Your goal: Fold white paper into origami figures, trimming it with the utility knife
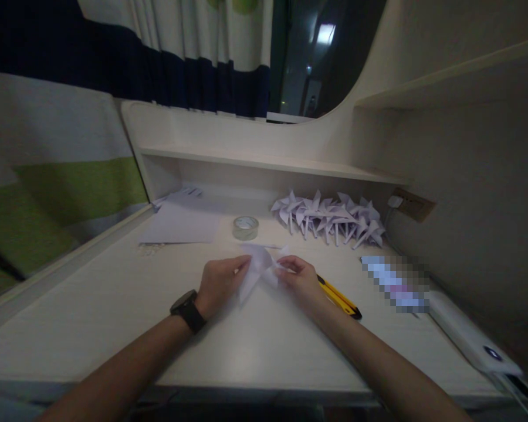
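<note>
Between my hands, just above the desk, is a white paper pinwheel (259, 266) with its blades partly folded toward the middle. My left hand (222, 284), with a dark watch on the wrist, pinches its left side between thumb and fingers. At the right side, the fingertips of my right hand (300, 278) close on a blade near the centre. A roll of clear tape (245, 227) lies just beyond the pinwheel. Beside my right forearm rests a yellow and black utility knife (339, 298).
Several finished paper pinwheels (330, 217) with paper sticks are heaped at the back right. A stack of white paper (182, 220) lies at the back left, with small pale pieces (151, 249) at its front edge. A blurred-out phone (393, 284) and a white box-like device (470, 334) line the right side.
</note>
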Tool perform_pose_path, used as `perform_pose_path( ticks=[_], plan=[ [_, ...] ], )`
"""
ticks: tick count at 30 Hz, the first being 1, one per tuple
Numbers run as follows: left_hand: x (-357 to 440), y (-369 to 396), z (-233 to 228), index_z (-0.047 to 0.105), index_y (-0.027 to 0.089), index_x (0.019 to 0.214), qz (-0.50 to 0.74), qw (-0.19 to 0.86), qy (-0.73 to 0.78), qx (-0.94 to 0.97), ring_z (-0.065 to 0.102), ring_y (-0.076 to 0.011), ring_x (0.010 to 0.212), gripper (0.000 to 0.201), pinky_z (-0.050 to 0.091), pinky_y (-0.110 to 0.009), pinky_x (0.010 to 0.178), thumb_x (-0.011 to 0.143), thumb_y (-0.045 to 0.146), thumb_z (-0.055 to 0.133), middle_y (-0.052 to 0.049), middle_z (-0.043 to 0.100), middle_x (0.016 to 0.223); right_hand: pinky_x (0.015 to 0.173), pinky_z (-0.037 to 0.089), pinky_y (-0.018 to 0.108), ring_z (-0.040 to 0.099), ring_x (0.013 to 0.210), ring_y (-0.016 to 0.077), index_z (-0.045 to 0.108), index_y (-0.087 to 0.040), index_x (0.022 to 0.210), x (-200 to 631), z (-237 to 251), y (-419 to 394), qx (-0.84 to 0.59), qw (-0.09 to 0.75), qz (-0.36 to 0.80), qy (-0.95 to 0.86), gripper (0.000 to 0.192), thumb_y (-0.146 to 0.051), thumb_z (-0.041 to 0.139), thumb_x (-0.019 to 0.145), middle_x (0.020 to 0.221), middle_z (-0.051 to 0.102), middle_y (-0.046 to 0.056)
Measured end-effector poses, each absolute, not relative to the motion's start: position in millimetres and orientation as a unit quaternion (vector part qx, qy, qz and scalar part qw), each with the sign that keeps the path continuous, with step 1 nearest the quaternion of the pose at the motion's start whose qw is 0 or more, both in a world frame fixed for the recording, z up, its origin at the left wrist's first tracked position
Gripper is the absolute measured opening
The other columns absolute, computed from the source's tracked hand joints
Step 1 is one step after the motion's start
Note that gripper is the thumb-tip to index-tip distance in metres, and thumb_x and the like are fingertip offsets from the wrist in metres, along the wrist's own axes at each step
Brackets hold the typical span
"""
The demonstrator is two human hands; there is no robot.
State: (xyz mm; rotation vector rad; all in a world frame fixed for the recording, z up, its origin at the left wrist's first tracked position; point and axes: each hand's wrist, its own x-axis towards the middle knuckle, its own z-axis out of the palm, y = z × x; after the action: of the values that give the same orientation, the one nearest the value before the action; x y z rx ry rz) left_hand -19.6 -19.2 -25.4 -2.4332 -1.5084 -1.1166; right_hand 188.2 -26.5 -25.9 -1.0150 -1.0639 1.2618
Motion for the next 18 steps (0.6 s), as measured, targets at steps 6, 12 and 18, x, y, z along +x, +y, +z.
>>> perform_pose_path(
  ticks=[6,12,18],
  plan=[
    [-14.6,-22.1,-22.7,0.071,0.023,0.098,-0.363,0.001,-0.512,-0.778,0.068,-0.0183,0.068,0.027,0.045,-0.027,0.065,0.091,0.034,0.047,-0.003,0.074,0.086,0.038,0.034,0.019,0.046,0.04,0.0041,0.063,-0.016,0.078,187.3,-31.3,-25.1,-0.42,0.571,0.543,-0.45,0.037,-0.029,0.085,0.051,0.074,0.063,-0.002],
    [-12.0,-22.6,-12.8,0.073,0.025,0.093,-0.4,-0.071,-0.535,-0.741,0.068,-0.0188,0.076,0.03,0.048,-0.028,0.075,0.089,0.042,0.049,-0.001,0.074,0.093,0.041,0.038,0.02,0.05,0.045,0.0062,0.064,-0.016,0.078,184.6,-29.8,-27.9,-0.419,0.565,0.544,-0.458,0.036,-0.03,0.084,0.052,0.071,0.062,-0.002],
    [-15.7,-13.2,-2.3,0.074,0.025,0.084,-0.415,-0.126,-0.57,-0.698,0.068,-0.0222,0.084,0.019,0.05,-0.032,0.076,0.079,0.038,0.061,-0.002,0.074,0.088,0.038,0.035,0.02,0.047,0.041,0.0054,0.062,-0.017,0.075,182.3,-34.6,-27.7,-0.421,0.558,0.531,-0.48,0.035,-0.033,0.084,0.052,0.071,0.063,-0.001]
  ],
)
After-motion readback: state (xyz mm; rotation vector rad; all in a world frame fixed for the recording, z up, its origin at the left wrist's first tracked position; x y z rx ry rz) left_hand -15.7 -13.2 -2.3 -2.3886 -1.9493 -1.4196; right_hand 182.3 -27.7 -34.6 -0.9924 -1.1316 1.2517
